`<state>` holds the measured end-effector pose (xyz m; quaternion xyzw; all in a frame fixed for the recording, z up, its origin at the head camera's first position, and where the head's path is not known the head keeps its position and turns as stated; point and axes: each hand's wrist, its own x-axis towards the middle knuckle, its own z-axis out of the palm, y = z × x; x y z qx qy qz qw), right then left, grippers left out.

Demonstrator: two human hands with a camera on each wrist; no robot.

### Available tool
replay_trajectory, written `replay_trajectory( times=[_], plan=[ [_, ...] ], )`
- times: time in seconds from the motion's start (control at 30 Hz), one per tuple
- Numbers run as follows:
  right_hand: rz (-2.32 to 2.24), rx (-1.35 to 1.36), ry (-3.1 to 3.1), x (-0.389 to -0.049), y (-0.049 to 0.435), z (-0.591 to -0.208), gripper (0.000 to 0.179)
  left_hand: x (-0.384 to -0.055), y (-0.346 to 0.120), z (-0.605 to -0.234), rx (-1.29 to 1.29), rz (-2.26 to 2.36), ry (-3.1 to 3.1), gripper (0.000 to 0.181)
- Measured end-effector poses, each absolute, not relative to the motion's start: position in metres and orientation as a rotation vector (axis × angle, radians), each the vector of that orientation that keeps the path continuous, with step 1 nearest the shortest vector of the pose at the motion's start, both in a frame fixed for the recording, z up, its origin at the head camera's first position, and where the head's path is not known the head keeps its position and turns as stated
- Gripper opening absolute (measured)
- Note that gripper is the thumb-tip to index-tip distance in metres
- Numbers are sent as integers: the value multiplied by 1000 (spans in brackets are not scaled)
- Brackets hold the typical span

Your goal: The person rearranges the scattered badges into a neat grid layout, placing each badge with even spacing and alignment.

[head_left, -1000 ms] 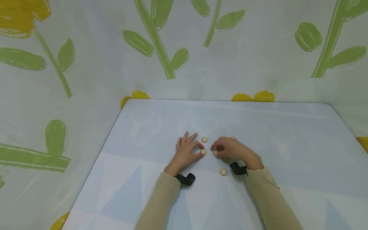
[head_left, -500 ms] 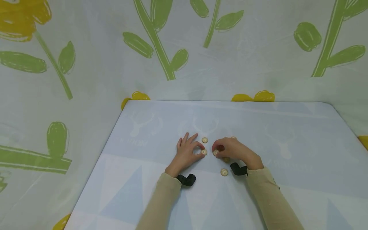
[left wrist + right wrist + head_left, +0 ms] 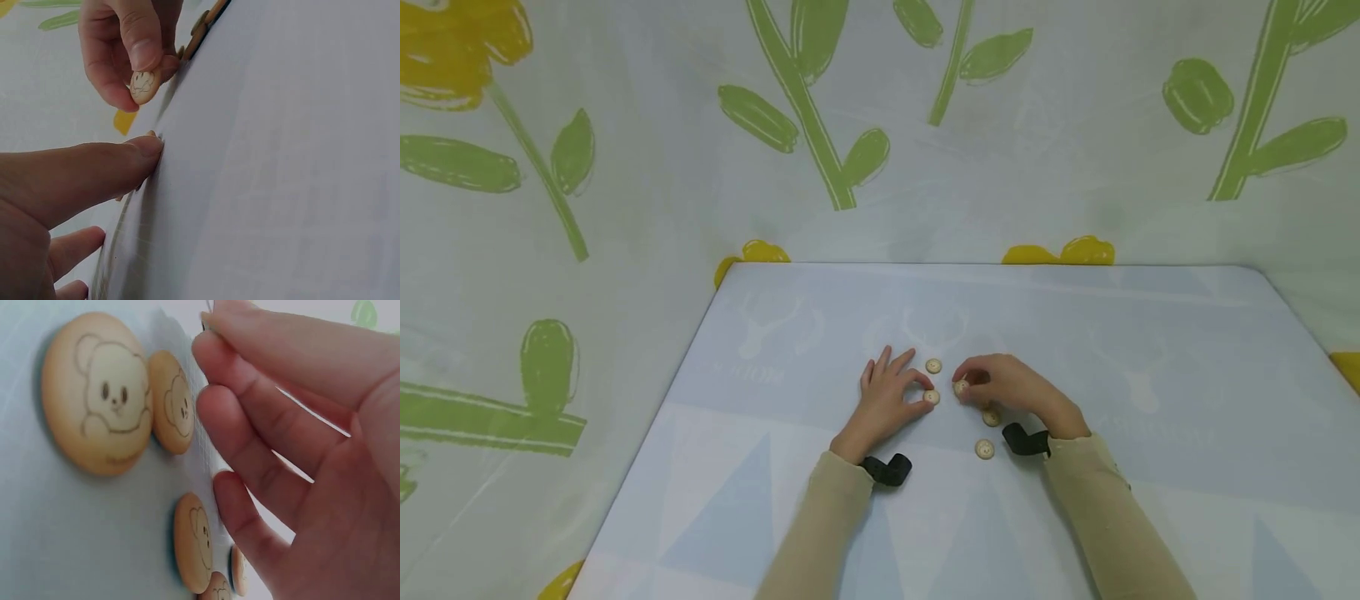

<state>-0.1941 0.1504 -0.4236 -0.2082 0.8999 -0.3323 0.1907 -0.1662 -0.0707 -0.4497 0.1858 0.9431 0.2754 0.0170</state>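
Note:
My left hand [image 3: 887,406] rests on the table, thumb and index finger pinching the edges of a round wooden disc [image 3: 931,397]; its other fingers are spread. To its right, my right hand [image 3: 1011,389] pinches another disc, printed with a bear drawing [image 3: 144,86], between thumb and fingers. This disc is tilted above the table in the left wrist view. One loose disc [image 3: 933,366] lies beyond my left fingertips. Two more, a farther disc [image 3: 991,417] and a nearer disc [image 3: 984,449], lie beside my right wrist. The right wrist view shows a large bear disc [image 3: 97,394] close up.
A pale table mat [image 3: 715,500] with blue triangles lies under both hands. Behind it hangs a white cloth [image 3: 962,183] printed with green stems and yellow flowers. Black wrist cameras sit on the left wrist [image 3: 887,469] and right wrist [image 3: 1024,439].
My right hand has raised its disc slightly and tilted it, shifting a little away from me. A disc glimpsed behind that hand is now hidden. The left hand stays put.

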Motion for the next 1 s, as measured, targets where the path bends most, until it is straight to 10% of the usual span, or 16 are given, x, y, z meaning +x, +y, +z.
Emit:
replay_trajectory(
  times=[1.0],
  plan=[
    [-1414, -409, 2459, -213, 150, -417, 29, -162, -69, -451, 553, 848, 2927, 15]
  ],
)
